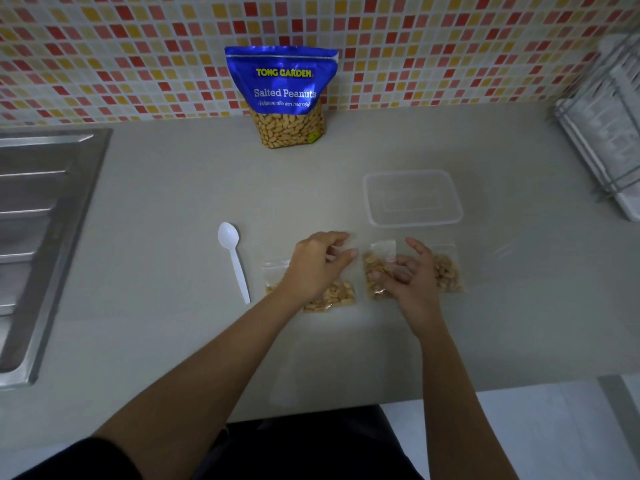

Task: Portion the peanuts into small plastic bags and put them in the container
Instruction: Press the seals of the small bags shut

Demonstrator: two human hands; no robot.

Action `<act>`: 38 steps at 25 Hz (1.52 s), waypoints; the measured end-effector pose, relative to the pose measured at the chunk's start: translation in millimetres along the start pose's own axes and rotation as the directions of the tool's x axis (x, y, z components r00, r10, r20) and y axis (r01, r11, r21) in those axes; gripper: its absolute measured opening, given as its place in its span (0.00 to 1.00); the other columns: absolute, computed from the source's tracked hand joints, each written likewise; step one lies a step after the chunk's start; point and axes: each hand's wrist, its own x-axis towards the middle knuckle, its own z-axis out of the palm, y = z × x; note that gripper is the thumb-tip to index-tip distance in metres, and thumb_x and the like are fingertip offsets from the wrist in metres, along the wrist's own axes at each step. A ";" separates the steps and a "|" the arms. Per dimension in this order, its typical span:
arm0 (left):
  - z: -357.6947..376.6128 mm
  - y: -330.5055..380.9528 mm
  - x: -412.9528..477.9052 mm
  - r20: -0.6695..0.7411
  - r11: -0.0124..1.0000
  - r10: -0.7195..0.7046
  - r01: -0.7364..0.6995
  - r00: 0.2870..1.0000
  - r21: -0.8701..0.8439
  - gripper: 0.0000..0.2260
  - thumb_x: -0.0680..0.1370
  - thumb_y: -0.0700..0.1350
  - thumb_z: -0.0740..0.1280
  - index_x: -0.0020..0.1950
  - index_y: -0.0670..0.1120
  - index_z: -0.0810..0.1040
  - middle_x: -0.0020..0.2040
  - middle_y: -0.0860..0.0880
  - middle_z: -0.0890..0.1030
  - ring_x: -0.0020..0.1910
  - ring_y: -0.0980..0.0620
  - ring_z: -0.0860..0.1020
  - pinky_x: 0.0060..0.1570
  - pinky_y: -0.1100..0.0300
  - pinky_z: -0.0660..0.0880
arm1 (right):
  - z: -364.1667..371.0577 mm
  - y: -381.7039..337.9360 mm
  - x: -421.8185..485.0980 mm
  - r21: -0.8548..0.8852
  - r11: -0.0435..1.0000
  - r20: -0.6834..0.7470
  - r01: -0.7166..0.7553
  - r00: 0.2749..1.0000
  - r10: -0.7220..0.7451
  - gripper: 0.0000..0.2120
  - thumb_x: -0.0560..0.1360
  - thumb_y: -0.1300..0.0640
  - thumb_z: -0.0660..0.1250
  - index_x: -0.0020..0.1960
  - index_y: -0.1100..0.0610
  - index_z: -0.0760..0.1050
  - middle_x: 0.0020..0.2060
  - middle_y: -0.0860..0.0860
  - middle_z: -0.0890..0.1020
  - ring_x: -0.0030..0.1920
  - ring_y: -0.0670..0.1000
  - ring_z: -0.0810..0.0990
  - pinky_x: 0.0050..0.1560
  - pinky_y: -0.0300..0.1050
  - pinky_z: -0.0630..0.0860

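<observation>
Three small clear bags of peanuts lie in a row on the grey counter. My left hand [318,265] hovers over the left bag [337,296], fingers curled but apart near its clear top. My right hand [407,275] rests palm down with spread fingers between the middle bag [374,268] and the right bag [448,271], touching the middle one. Just behind the bags stands the clear rectangular plastic container [412,220], with nothing visible in it. The blue Salted Peanuts pouch [284,95] stands upright against the tiled wall. A white plastic spoon [233,258] lies left of the bags.
A steel sink and drainer [45,237] fills the left side. A wire dish rack [602,116] stands at the far right by the wall. The counter's front edge [450,393] runs just below my forearms.
</observation>
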 end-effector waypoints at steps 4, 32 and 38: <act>-6.3 2.5 8.4 0.119 0.992 -0.011 0.026 0.993 -0.126 0.13 0.72 0.45 0.72 0.55 0.45 0.81 0.46 0.48 0.83 0.40 0.61 0.78 0.43 0.76 0.72 | 4.7 -9.1 -4.5 0.106 0.994 0.155 -0.010 0.988 -0.006 0.35 0.65 0.71 0.73 0.65 0.50 0.63 0.45 0.51 0.79 0.41 0.40 0.82 0.41 0.37 0.79; -33.7 11.3 2.8 0.217 0.967 0.159 -0.196 0.963 0.162 0.06 0.76 0.44 0.67 0.44 0.43 0.80 0.37 0.52 0.76 0.35 0.60 0.72 0.35 0.73 0.66 | 48.9 -19.4 -24.3 0.031 0.989 -0.009 0.145 0.989 -0.144 0.09 0.75 0.60 0.66 0.41 0.47 0.76 0.35 0.44 0.81 0.32 0.37 0.77 0.37 0.30 0.73; -19.4 13.2 -2.6 0.109 0.929 0.238 -0.259 0.965 0.263 0.07 0.78 0.42 0.63 0.47 0.39 0.78 0.41 0.48 0.74 0.40 0.53 0.69 0.39 0.67 0.62 | 61.0 -21.5 -26.0 -0.053 0.988 -0.225 0.148 0.962 -0.156 0.06 0.75 0.61 0.66 0.41 0.52 0.76 0.34 0.44 0.79 0.37 0.44 0.77 0.40 0.34 0.73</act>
